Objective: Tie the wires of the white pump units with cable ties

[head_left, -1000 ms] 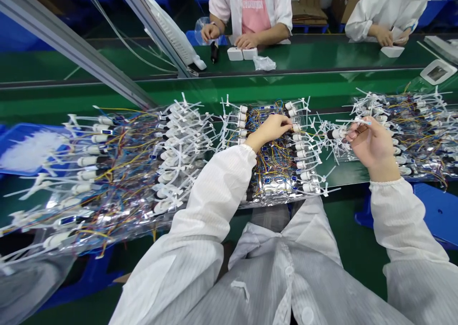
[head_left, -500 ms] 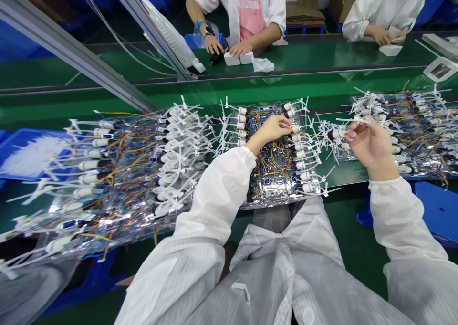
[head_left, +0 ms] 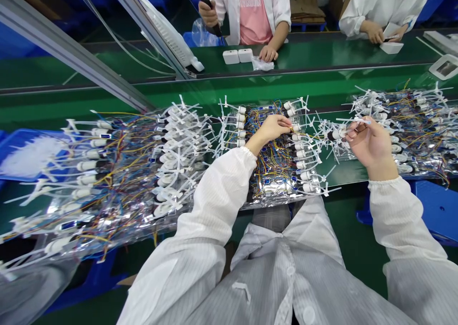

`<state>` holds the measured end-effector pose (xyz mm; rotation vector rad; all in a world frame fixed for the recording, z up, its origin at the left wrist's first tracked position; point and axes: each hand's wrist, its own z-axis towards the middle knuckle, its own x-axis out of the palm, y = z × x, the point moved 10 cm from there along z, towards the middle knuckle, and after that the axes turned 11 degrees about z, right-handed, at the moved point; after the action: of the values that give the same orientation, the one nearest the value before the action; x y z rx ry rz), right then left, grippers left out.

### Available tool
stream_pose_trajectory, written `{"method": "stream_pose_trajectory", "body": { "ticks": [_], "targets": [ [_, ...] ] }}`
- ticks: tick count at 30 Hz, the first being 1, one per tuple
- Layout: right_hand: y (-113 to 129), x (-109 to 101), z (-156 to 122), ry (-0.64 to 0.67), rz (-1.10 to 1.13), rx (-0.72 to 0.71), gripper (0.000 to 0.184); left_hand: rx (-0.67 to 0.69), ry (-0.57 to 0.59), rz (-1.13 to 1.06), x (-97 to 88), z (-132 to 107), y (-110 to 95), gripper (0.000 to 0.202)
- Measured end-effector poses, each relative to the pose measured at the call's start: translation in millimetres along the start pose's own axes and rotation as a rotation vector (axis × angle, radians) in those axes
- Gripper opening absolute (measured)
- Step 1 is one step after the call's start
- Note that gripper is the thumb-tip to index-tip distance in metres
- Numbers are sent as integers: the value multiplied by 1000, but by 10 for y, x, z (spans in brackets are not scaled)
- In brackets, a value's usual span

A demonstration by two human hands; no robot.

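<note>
Pinching thin wires [head_left: 290,124] with left hand [head_left: 270,129] | right hand [head_left: 372,146] pinching a white cable tie [head_left: 359,121] | bagged wire harnesses [head_left: 275,172] on green conveyor belt [head_left: 250,93]

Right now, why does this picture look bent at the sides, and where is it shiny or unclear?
In the head view, the green assembly belt bows toward the edges, probably from a wide lens; glare shines off the clear plastic packets; the top right corner is blocked out by a pixelated patch.
</note>
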<state>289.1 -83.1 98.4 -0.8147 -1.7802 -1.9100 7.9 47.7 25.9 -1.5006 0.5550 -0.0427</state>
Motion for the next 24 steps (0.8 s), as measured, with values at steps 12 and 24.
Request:
{"method": "stream_pose_trajectory", "body": {
  "ticks": [12, 24],
  "targets": [
    [-18, -6, -3, -18, 8, 13, 34, 42, -37, 79, -78, -19, -7, 10],
    [2, -82, 14, -31, 90, 33, 25, -36, -89, -143, -160, -24, 1, 21]
  ]
}}
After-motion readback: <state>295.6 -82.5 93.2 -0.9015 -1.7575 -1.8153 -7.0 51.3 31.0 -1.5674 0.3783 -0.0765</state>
